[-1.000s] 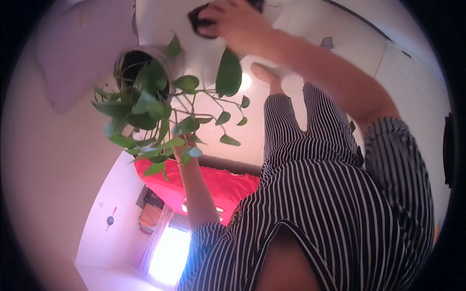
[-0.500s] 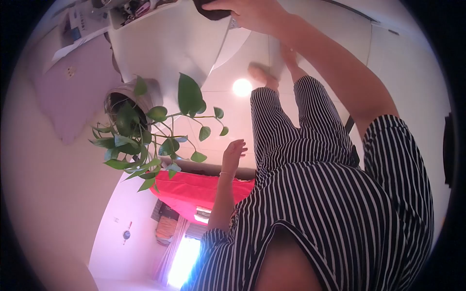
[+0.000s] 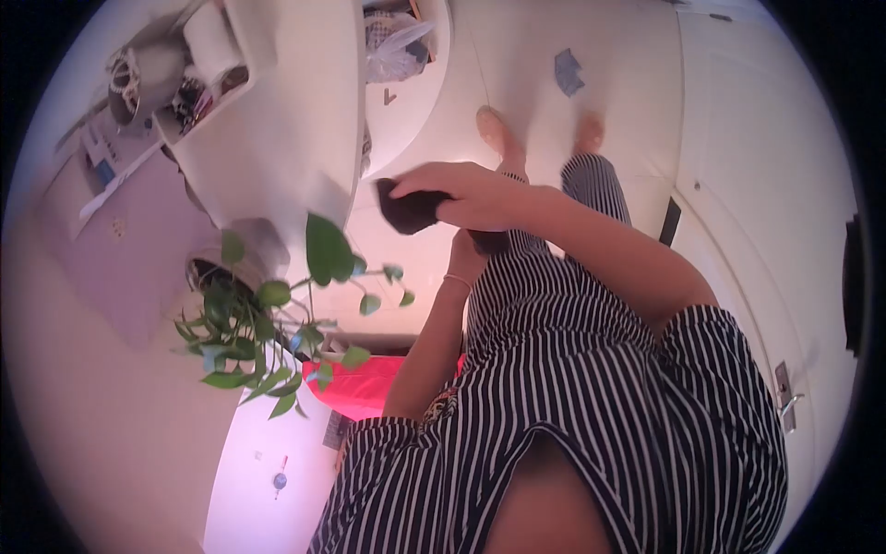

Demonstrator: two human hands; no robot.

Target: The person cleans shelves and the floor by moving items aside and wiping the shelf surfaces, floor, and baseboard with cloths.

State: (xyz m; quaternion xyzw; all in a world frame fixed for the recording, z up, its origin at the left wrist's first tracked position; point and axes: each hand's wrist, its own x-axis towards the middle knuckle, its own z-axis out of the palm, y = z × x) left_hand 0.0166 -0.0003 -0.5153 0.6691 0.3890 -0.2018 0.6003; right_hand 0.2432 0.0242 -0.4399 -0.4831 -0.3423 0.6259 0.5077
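Observation:
My right hand [image 3: 489, 196] is closed around a dark object [image 3: 406, 209] with a thick, rounded end, in front of my body. Another dark part shows below that hand, beside my left hand; its exact kind cannot be made out. My left hand [image 3: 468, 255] is raised right under the right one, close against this lower dark part. Its fingers are mostly hidden, so its grip does not show. A thin bracelet circles the left wrist.
A trailing green plant [image 3: 242, 314] spreads out on the left. Beyond it stand a white table [image 3: 295, 120] and an open box [image 3: 198, 115] of small items. A plastic bag [image 3: 395, 46] lies on a rounded shelf. A blue-grey scrap [image 3: 568, 72] lies on the floor. To the right is a door handle [image 3: 789, 399].
My right hand has come down and back toward my body with the dark object, away from the table. My left hand has risen from an open, free position to meet it. The view has shifted right.

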